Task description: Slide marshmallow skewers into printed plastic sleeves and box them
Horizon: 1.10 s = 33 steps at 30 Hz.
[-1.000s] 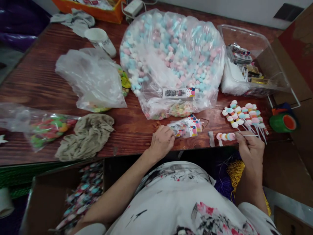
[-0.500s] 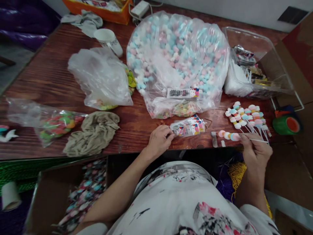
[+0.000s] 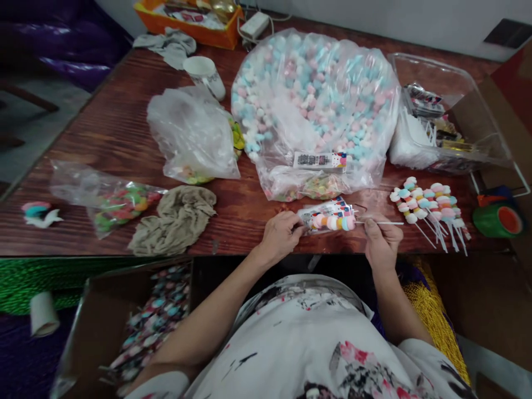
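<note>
Between finger and thumb, my right hand pinches the white stick of a marshmallow skewer. Its pink, yellow, white and blue pieces point left and lie over a small stack of printed clear packets. At the left end of that stack, my left hand is closed on the edge of a packet. Whether the skewer's tip is inside the packet or on top of it, I cannot tell. Further right, a pile of similar marshmallow skewers rests on the table with sticks toward me.
Behind the packets sits a large clear bag of marshmallows. A clear plastic bin of sticks and packets stands at the back right, with green tape nearby. Leftward are a crumpled cloth, a gummy candy bag and a mug.
My right hand has moved left with the skewer, from beside the pile to over the packets. My left hand stays at the packets' left end. The view has shifted slightly.
</note>
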Each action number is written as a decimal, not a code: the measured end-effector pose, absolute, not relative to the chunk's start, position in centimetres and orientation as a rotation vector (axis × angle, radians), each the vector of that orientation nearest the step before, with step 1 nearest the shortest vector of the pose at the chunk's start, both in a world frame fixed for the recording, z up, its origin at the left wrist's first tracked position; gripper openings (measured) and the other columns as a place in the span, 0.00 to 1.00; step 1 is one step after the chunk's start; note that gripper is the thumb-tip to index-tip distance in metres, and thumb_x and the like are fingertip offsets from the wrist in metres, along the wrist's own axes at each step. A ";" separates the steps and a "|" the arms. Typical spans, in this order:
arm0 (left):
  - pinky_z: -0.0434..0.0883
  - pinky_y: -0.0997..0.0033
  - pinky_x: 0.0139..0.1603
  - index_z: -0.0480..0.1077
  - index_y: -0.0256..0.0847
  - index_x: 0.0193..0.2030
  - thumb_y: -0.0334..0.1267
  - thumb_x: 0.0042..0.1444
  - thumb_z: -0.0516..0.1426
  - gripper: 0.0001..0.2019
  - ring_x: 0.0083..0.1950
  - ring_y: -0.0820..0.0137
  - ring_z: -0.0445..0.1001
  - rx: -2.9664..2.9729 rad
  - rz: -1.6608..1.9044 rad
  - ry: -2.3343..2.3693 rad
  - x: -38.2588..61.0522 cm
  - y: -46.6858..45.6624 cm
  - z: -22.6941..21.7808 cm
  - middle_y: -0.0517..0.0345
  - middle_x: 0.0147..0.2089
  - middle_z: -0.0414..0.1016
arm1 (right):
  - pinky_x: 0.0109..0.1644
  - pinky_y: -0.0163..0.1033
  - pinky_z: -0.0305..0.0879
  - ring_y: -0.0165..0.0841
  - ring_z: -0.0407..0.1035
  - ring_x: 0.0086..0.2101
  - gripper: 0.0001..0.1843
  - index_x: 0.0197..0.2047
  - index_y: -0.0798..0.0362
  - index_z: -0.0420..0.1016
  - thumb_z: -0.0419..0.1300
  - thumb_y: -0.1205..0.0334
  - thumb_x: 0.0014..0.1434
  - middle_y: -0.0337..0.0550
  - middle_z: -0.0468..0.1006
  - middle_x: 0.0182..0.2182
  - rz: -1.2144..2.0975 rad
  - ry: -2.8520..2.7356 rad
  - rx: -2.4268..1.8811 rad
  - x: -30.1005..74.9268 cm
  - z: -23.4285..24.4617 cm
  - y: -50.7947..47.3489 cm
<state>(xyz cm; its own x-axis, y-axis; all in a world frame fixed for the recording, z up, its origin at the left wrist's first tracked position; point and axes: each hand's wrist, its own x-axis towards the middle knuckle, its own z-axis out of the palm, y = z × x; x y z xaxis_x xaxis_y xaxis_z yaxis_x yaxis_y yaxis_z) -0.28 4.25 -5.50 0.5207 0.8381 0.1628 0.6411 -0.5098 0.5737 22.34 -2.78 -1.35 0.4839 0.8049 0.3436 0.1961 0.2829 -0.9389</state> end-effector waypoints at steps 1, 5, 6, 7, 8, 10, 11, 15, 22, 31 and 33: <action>0.66 0.68 0.40 0.75 0.40 0.36 0.36 0.58 0.59 0.04 0.38 0.67 0.71 2.357 0.603 1.216 -0.3 4.1 -5.5 0.55 0.34 0.75 | 0.41 0.41 0.70 0.32 0.73 0.33 0.08 0.30 0.50 0.80 0.61 0.59 0.57 0.39 0.79 0.27 0.526 -1.008 -1.239 22.3 -1.7 -2.7; 0.67 0.67 0.43 0.76 0.40 0.41 0.35 0.63 0.53 0.10 0.41 0.66 0.71 2.460 0.632 1.219 -0.1 3.7 -5.8 0.52 0.37 0.75 | 0.38 0.39 0.69 0.29 0.71 0.30 0.07 0.29 0.51 0.78 0.63 0.59 0.55 0.38 0.78 0.27 0.574 -0.820 -1.225 22.9 -2.2 -3.1; 0.67 0.68 0.42 0.76 0.40 0.38 0.36 0.64 0.53 0.10 0.40 0.67 0.71 2.446 0.632 1.226 -0.1 3.7 -5.9 0.52 0.36 0.75 | 0.37 0.38 0.69 0.29 0.71 0.29 0.07 0.28 0.52 0.77 0.63 0.58 0.54 0.38 0.77 0.28 0.591 -0.755 -1.219 23.3 -2.2 -3.3; 0.67 0.68 0.41 0.76 0.39 0.36 0.36 0.64 0.53 0.11 0.39 0.67 0.71 2.420 0.631 1.239 0.0 3.7 -5.9 0.53 0.34 0.74 | 0.35 0.37 0.69 0.28 0.71 0.29 0.08 0.28 0.52 0.76 0.64 0.57 0.54 0.38 0.77 0.28 0.614 -0.687 -1.202 23.6 -2.1 -3.4; 0.66 0.68 0.41 0.75 0.39 0.33 0.36 0.63 0.54 0.11 0.38 0.67 0.71 2.391 0.630 1.254 0.0 3.8 -5.9 0.54 0.33 0.74 | 0.35 0.37 0.69 0.28 0.70 0.28 0.08 0.28 0.52 0.76 0.65 0.57 0.53 0.37 0.77 0.28 0.638 -0.621 -1.179 23.9 -2.0 -3.6; 0.65 0.68 0.39 0.73 0.39 0.30 0.36 0.61 0.55 0.10 0.37 0.68 0.70 2.342 0.630 1.276 0.1 3.9 -5.8 0.55 0.32 0.73 | 0.36 0.38 0.70 0.28 0.71 0.29 0.09 0.29 0.52 0.76 0.66 0.56 0.52 0.36 0.76 0.28 0.686 -0.503 -1.125 24.3 -1.8 -3.8; 0.65 0.68 0.39 0.72 0.39 0.29 0.35 0.61 0.56 0.09 0.36 0.68 0.70 2.323 0.635 1.278 0.2 4.0 -5.8 0.56 0.32 0.72 | 0.36 0.38 0.71 0.27 0.71 0.29 0.09 0.29 0.52 0.76 0.67 0.56 0.51 0.36 0.76 0.29 0.704 -0.454 -1.099 24.4 -1.7 -3.9; 0.64 0.70 0.37 0.69 0.39 0.29 0.34 0.58 0.57 0.07 0.35 0.69 0.69 2.238 0.674 1.264 0.1 4.1 -5.5 0.58 0.31 0.71 | 0.35 0.36 0.69 0.26 0.70 0.28 0.09 0.28 0.53 0.77 0.70 0.57 0.49 0.35 0.77 0.28 0.728 -0.362 -1.036 24.1 -1.7 -3.6; 0.63 0.69 0.35 0.65 0.39 0.29 0.32 0.60 0.53 0.08 0.33 0.68 0.67 2.360 0.688 1.228 -0.1 3.2 -4.9 0.56 0.31 0.69 | 0.30 0.33 0.62 0.25 0.66 0.26 0.06 0.28 0.52 0.78 0.66 0.60 0.54 0.35 0.75 0.26 0.653 -0.521 -1.053 22.7 -2.6 -3.0; 0.68 0.72 0.38 0.73 0.37 0.42 0.33 0.60 0.54 0.07 0.35 0.71 0.74 2.028 0.880 1.131 -0.7 2.9 -3.6 0.56 0.34 0.76 | 0.48 0.49 0.64 0.39 0.68 0.44 0.06 0.37 0.47 0.79 0.64 0.66 0.56 0.43 0.78 0.43 0.147 -1.785 -1.242 24.1 4.0 -4.9; 0.69 0.72 0.40 0.75 0.37 0.43 0.32 0.60 0.55 0.08 0.37 0.70 0.75 1.961 0.900 1.052 -0.5 3.0 -2.8 0.54 0.37 0.78 | 0.51 0.52 0.61 0.42 0.65 0.50 0.04 0.36 0.48 0.77 0.64 0.65 0.56 0.42 0.78 0.49 0.042 -2.067 -1.190 23.2 5.2 -4.3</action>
